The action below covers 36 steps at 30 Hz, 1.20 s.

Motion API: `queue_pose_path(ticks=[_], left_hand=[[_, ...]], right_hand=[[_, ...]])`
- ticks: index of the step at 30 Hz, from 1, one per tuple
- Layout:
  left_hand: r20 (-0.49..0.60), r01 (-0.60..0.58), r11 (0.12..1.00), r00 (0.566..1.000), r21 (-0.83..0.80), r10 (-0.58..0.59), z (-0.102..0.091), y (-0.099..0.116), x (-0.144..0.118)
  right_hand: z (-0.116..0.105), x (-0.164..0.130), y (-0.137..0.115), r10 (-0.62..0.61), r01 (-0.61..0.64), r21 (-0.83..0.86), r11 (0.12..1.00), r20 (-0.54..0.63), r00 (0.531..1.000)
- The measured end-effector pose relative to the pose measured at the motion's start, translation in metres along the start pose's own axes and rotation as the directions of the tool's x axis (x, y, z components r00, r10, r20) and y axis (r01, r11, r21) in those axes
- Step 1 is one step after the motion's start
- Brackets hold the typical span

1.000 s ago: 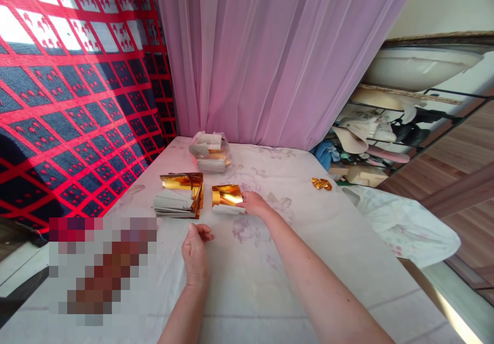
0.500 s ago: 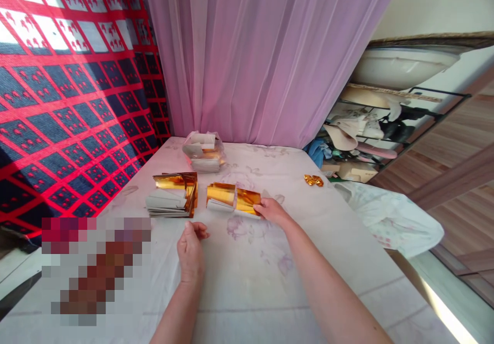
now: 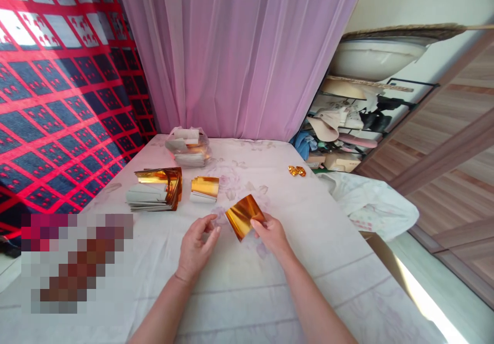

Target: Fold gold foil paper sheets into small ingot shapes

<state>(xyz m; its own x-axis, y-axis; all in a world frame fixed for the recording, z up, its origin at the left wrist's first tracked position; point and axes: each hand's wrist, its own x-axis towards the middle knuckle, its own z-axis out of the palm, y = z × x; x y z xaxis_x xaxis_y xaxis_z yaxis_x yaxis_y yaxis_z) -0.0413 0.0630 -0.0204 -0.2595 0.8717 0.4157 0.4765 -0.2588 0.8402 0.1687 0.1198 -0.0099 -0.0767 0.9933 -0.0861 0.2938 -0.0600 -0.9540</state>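
Right hand point(image 3: 272, 233) pinches a single gold foil sheet point(image 3: 244, 215) by its lower right edge, thumb on top, fingers under — sheet is tilted, lifted just off the counter point(image 3: 247, 292), shiny side up. Left hand point(image 3: 197, 245) is just beside it on the left, fingers loosely curled and partly spread, thumb and forefinger apart, holding nothing; not touching the sheet as far as I can tell. Both hands sit over the middle of the counter, which is covered with a pale floral cloth. Farther back, a small stack of gold sheets point(image 3: 205, 188) lies flat, gold face up with white edges showing below. Left of that, near but apart, a bigger pile of grey cards point(image 3: 148, 198) with a bundle of gold sheets point(image 3: 165, 179) standing curled against its right end. Behind those, near the curtain, a clear plastic bag point(image 3: 188, 146) holding more grey and gold pieces. A crumpled gold scrap point(image 3: 296, 170) lies alone toward the right rear edge of the counter, well apart from the hands. Pink curtain point(image 3: 239, 51) hangs behind the counter; red and dark blue patterned fabric point(image 3: 57, 102) covers the left side. Right of the counter — a white bag point(image 3: 370, 205) of crumpled material lying low beside it, and a cluttered rack point(image 3: 358, 123) with a white basin point(image 3: 374, 58) on top. Lower left of the view is pixelated, can't tell what's there.
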Motion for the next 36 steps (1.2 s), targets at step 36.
queue_pose_path(ticks=[36], left_hand=[[0.087,0.247,0.930,0.969,-0.272,-0.231,0.008,0.003,-0.013]], right_hand=[[-0.010,-0.010,0.028,-0.374,0.391,-0.034,0.920,0.222,0.900]])
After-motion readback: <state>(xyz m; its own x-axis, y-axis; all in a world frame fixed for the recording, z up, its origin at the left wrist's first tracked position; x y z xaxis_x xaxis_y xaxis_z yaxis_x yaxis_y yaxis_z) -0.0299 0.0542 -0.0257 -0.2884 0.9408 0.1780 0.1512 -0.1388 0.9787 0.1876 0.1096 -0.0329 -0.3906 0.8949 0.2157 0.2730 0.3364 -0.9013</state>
